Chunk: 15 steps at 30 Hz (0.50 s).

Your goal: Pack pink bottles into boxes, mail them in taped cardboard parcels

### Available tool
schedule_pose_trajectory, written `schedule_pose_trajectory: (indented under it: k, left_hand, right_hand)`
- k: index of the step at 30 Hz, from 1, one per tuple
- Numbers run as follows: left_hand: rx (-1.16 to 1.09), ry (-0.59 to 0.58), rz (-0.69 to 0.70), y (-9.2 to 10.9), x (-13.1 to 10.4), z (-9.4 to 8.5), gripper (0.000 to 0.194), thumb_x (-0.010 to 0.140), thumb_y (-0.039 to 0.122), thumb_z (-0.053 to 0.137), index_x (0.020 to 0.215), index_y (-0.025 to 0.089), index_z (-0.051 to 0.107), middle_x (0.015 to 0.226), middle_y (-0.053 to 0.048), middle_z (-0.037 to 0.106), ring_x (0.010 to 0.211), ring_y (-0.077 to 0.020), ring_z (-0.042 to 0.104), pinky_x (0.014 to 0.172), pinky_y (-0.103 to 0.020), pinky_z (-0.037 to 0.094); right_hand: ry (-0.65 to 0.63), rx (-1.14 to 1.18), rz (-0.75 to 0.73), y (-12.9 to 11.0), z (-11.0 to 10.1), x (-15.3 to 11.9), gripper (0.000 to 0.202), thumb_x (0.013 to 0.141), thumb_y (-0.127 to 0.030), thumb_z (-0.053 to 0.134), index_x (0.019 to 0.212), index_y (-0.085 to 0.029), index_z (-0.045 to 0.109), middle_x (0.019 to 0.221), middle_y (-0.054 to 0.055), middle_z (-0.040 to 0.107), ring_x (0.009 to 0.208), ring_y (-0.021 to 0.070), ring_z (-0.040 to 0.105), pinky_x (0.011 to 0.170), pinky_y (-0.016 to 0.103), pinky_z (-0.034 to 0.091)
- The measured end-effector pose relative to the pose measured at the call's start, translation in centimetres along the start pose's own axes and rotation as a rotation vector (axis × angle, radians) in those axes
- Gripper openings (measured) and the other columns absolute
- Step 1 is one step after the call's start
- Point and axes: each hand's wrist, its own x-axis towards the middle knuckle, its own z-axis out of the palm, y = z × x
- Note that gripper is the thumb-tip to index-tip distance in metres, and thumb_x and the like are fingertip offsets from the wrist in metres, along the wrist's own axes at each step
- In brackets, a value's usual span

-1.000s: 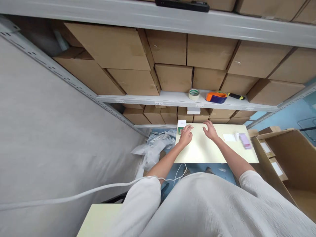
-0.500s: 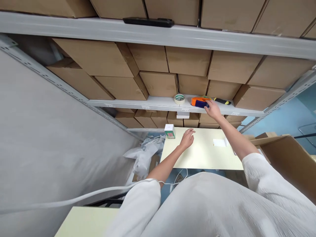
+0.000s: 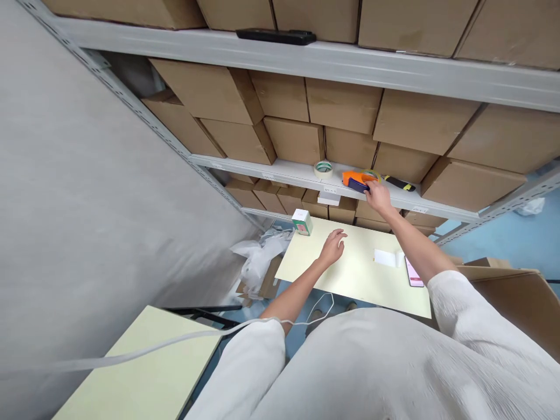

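On the shelf, my right hand (image 3: pixel 377 196) has its fingers closed on the near end of an orange and dark blue tape dispenser (image 3: pixel 356 179). My left hand (image 3: pixel 332 246) hovers over the pale yellow table (image 3: pixel 350 282), fingers apart and holding nothing. A small white and green box (image 3: pixel 301 222) stands at the table's far left corner. White paper (image 3: pixel 385 258) and a phone with a lit screen (image 3: pixel 413 273) lie on the right part of the table. A tape roll (image 3: pixel 323 170) sits left of the dispenser, and a black and yellow cutter (image 3: pixel 399 183) lies to its right.
Cardboard boxes (image 3: pixel 293 140) fill the shelves behind a grey beam (image 3: pixel 341 64), which carries a black object (image 3: pixel 276 37). Plastic bags (image 3: pixel 258 262) lie left of the table. A white cable (image 3: pixel 175 339) crosses low at left. An open carton (image 3: pixel 516 297) stands at right.
The view has turned and shifted, bringing the phone and more of the lower left table into sight. My right hand stays at the dispenser, whose near end is tilted slightly differently.
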Motion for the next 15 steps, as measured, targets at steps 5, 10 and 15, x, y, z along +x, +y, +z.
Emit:
schedule_pose_trajectory:
  k: [5,10,15]
  left_hand:
    - [-0.027,-0.019,0.013,0.1,-0.7,0.4,0.039,0.097,0.006,0.052,0.126,0.023,0.072,0.148,-0.011,0.061,0.143,-0.0261,0.059,0.126,-0.049,0.048]
    - [-0.096,-0.116,0.05,0.2,-3.2,2.0,0.039,0.097,0.007,0.052,0.125,0.024,0.072,0.146,-0.01,0.063,0.144,-0.0258,0.059,0.126,-0.049,0.047]
    - [-0.158,-0.229,0.07,0.4,-7.0,4.1,0.04,0.096,0.008,0.052,0.126,0.024,0.073,0.146,-0.011,0.063,0.143,-0.0263,0.06,0.126,-0.05,0.048]
  right_hand:
    - [0.058,0.008,0.018,-1.5,-0.8,-6.4,0.044,0.103,-0.027,0.054,0.144,-0.017,0.067,0.138,0.018,0.071,0.125,0.0398,0.064,0.107,0.055,0.053]
    - [0.056,0.013,0.232,-2.0,1.4,-16.3,0.042,0.1,-0.031,0.058,0.139,-0.023,0.071,0.139,0.014,0.073,0.122,0.0373,0.068,0.104,0.051,0.057]
    - [-0.037,-0.008,0.524,-3.0,4.8,-28.1,0.039,0.097,-0.033,0.06,0.132,-0.022,0.075,0.134,0.013,0.075,0.119,0.0364,0.072,0.103,0.049,0.058]
